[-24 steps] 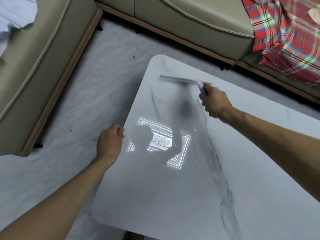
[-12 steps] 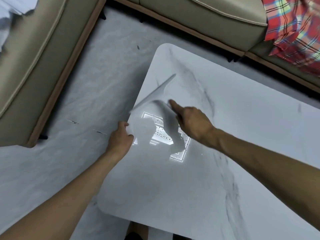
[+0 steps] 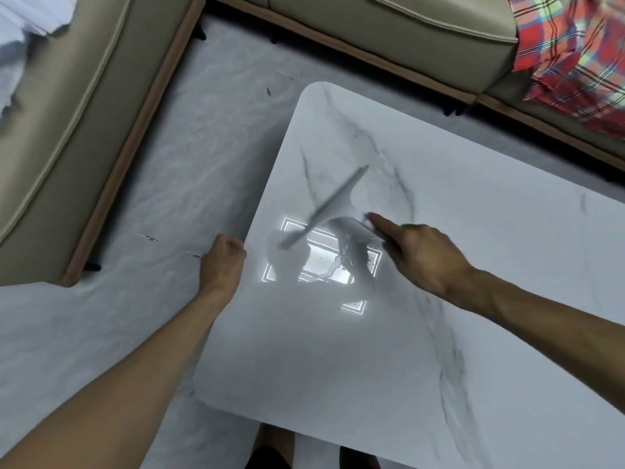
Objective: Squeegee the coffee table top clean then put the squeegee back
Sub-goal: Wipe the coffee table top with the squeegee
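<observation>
A white marble-look coffee table top (image 3: pixel 439 299) fills the middle and right of the head view, with a ceiling light mirrored in it. My right hand (image 3: pixel 416 255) grips the handle of a pale grey squeegee (image 3: pixel 324 208). Its long blade lies slanted on the table's left part, blurred by motion, running from near the left edge up toward the middle. My left hand (image 3: pixel 221 262) is curled into a fist at the table's left edge and rests against it with nothing in it.
A beige sofa (image 3: pixel 77 123) stands to the left and along the back (image 3: pixel 389 32). A red plaid cloth (image 3: pixel 575 52) lies on it at the top right. Grey marble floor (image 3: pixel 203 147) lies between sofa and table. My legs show below the near edge.
My right hand has drawn the squeegee from the table's far left corner back toward the near left part, and the blade has swung from level to slanted. My left hand stays at the edge.
</observation>
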Tool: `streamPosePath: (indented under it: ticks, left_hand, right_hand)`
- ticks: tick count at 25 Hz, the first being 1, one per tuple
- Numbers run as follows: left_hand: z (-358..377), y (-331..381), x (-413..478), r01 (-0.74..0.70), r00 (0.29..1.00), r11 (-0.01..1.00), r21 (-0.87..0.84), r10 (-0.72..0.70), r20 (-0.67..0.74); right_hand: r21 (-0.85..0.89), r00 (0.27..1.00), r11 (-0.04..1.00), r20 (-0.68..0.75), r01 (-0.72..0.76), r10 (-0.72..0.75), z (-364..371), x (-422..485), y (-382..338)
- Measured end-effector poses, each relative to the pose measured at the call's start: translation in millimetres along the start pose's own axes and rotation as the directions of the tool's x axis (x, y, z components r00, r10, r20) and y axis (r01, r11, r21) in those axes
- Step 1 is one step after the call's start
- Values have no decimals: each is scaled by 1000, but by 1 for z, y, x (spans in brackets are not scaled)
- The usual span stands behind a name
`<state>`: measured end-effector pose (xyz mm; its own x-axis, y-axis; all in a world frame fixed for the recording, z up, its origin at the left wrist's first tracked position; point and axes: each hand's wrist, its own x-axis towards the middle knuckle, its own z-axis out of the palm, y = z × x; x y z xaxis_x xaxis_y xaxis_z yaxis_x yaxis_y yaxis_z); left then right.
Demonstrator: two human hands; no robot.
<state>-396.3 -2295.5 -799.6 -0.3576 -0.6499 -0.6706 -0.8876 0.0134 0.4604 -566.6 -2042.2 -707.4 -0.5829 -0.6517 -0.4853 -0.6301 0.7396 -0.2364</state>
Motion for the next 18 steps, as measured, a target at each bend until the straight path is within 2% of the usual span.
streamPosePath:
  ticks: [3, 6, 9, 13, 15, 18]
  left_hand:
    - [-3, -24, -12, 90, 978, 991, -99, -106, -178]
    - [-2, -38, -17, 103, 978, 983, -153, -129, -166]
    - [5, -39, -26, 76, 992, 990, -116, -87, -92]
    - [18, -36, -41, 13, 999, 1000, 21, -12, -39]
    - [18, -38, -45, -29, 999, 999, 46, 31, -45]
    - [14, -49, -51, -87, 987, 996, 3, 87, -132]
  right_hand:
    - [66, 997, 995, -43, 73, -70, 24, 54, -60]
    - [-39, 986, 986, 8, 164, -164, 38, 67, -86]
    - [-90, 984, 981, 50, 174, -170, 42, 37, -57]
    - [-145, 989, 981, 89, 130, -118, 42, -22, 13]
    - [-179, 992, 978, 84, 105, -91, 37, -48, 39]
    - [-175, 994, 981, 78, 89, -77, 25, -70, 50]
